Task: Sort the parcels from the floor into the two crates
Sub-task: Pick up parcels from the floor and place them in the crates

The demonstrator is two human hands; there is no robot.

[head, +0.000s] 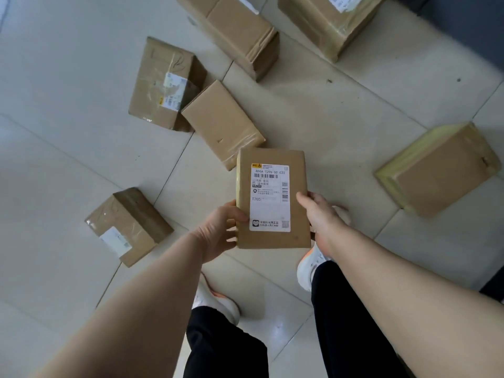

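While held label-up above the pale tiled floor (68, 132), clasped at both long edges: small flat brown cardboard parcel (271, 156), left hand (218, 230) and right hand (319, 214) each curled round a side. Scattered beneath, six other taped brown cardboard boxes (222, 122).

We have a single view, from a wide-angle camera worn on the head. It looks steeply down at the tiled floor (68, 148), close to the parcel (272, 197) at centre, our shoes (215, 301) near the bottom edge.
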